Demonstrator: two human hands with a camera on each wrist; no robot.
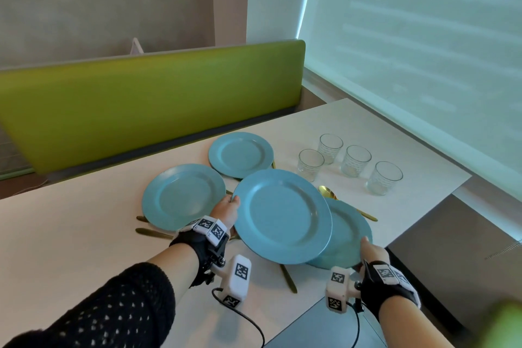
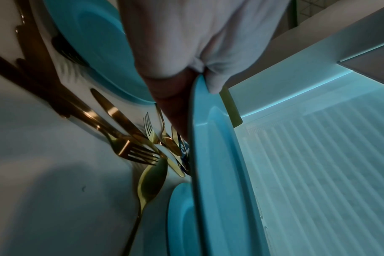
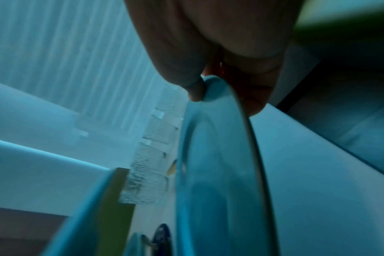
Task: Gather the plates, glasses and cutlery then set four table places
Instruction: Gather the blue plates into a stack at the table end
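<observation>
Several blue plates lie on the white table. My left hand pinches the left rim of the middle plate, which is raised and tilted over the others; the left wrist view shows thumb and fingers on that rim. My right hand grips the near rim of the right plate, seen edge-on as the plate in the right wrist view. Two more plates rest at the left and at the back. Gold cutlery lies scattered beneath the plates. Several glasses stand at the back right.
A green bench back runs along the table's far side. A window blind hangs on the right. The table's right edge drops off just beyond the right plate. A gold handle sticks out toward me.
</observation>
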